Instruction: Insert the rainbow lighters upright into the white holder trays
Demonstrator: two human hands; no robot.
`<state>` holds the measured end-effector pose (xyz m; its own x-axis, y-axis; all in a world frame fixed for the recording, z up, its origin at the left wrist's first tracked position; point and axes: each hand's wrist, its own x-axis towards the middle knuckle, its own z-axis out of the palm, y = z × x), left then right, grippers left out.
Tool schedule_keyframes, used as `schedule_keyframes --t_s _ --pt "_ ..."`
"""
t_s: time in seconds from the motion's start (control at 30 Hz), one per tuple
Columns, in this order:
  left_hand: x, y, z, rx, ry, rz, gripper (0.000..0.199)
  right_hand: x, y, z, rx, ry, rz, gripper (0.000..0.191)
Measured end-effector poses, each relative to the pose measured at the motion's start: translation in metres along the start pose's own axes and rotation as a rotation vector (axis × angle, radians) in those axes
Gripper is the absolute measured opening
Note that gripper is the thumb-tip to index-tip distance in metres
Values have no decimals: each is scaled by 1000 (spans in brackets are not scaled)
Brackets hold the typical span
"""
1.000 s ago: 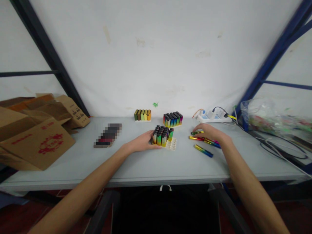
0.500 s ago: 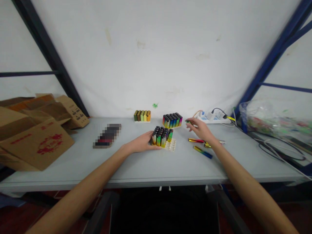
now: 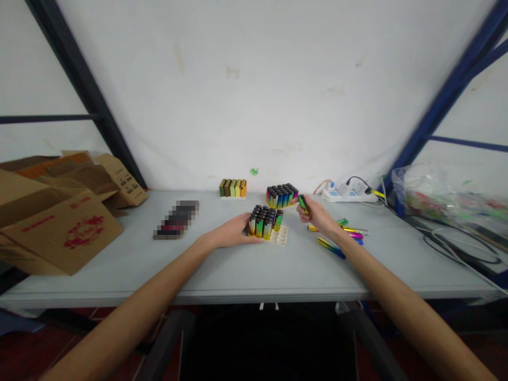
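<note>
My left hand grips the left side of a white tray, thumb along the front and fingers behind. Several upright lighters with black tops and shiny green-gold bodies fill the tray's left part; empty slots show on its right. Up and to the right of the tray, my right hand is closed on a single green lighter, held tilted in the fingers. Loose shiny lighters lie under and beside the right forearm, among them a yellow-blue lighter.
Behind stand a full block of multicoloured lighters and a block of yellow-green lighters. A power strip with cables sits back right, near plastic bags. On the left are a cardboard box and a blurred dark object.
My right hand has shifted slightly left and down, and the green lighter in it now shows clearly. More of the loose lighters are visible by the forearm. My left hand stays at the tray.
</note>
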<state>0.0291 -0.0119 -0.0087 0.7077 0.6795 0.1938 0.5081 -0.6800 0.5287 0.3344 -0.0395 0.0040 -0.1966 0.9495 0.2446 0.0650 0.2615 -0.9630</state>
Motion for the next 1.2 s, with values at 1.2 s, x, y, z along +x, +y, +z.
schedule_keyframes --t_s 1.2 --pt "1 -4 2 8 -2 17 78 -7 -5 14 -906 290 -142 37"
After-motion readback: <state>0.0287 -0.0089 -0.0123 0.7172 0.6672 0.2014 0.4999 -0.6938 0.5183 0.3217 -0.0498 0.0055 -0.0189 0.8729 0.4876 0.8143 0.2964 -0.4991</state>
